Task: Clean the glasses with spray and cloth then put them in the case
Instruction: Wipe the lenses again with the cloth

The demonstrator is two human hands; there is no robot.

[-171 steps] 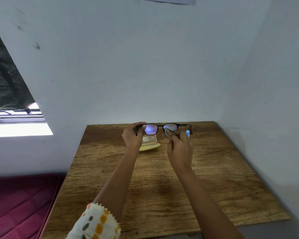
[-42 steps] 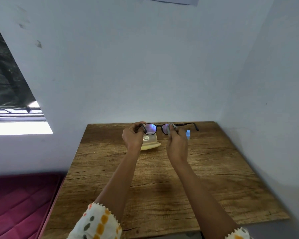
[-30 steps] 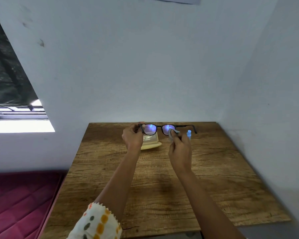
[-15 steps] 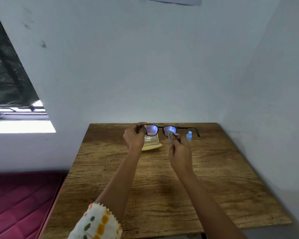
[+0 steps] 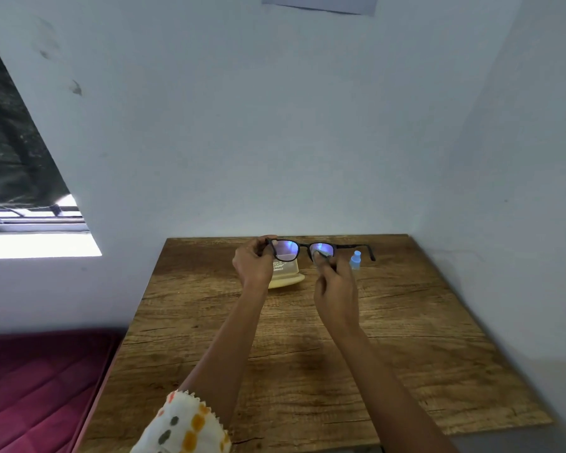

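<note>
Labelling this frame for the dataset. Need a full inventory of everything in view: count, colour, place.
glasses: 1, black frame, held up over the table's far end
cloth: 1, grey, against the lens nearer the bottle
spray bottle: 1, light blue, upright on table beyond right hand
case: 1, pale yellow, on table below the glasses
table: 1, brown wood, in wall corner
paper sheet: 1, pale, on wall, top edge
window: 1, left
quilted mat: 1, dark red, left of table
left hand: 1, holds the frame's end
right hand: 1, pinches the cloth
</note>
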